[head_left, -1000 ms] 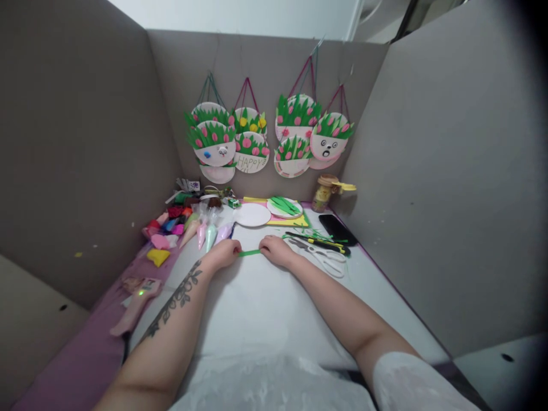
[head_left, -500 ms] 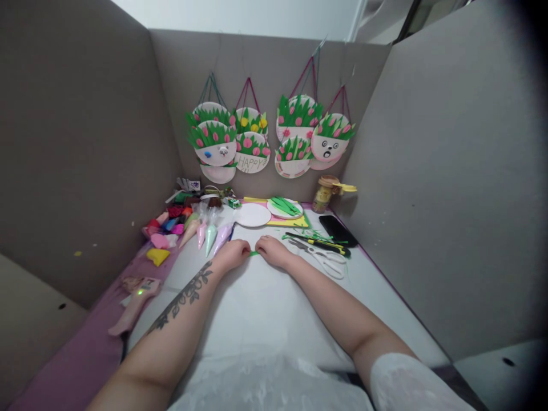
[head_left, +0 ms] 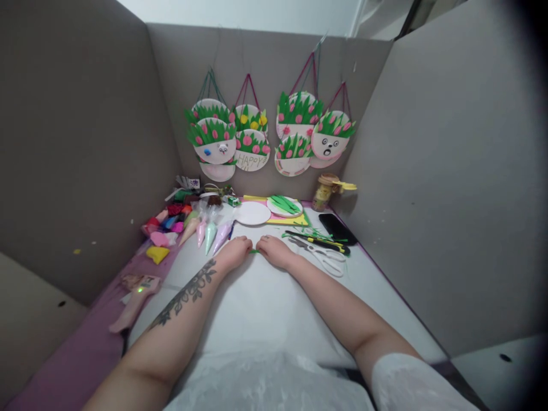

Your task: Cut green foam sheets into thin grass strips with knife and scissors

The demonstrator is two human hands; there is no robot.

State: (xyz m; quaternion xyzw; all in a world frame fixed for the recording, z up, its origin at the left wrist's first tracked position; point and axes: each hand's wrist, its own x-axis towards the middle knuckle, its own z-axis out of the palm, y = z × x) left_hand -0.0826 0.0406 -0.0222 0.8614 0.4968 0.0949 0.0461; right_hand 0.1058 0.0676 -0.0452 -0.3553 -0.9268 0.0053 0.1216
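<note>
Close together over the white table, my left hand (head_left: 238, 252) and my right hand (head_left: 272, 251) both have curled fingers. A thin green paper strip (head_left: 254, 251) shows in the small gap between them, and each hand closes on one end of it. Most of the strip is hidden by the fingers. Just beyond the hands lies a blank white paper plate (head_left: 253, 213). Another plate (head_left: 274, 212) behind it bears several green paper leaves (head_left: 286, 204).
Right of my hands lie white-handled scissors (head_left: 327, 262), a yellow-black cutter (head_left: 327, 245), green scraps and a black phone (head_left: 337, 229). Piping bags (head_left: 209, 237) and coloured clay packs (head_left: 159, 238) sit left, with a pink glue gun (head_left: 136, 302) nearer. Decorated plates (head_left: 252, 151) hang behind.
My left hand has shifted slightly to the right, closer to my right hand, and less of the green strip shows. The camera view has tilted a little.
</note>
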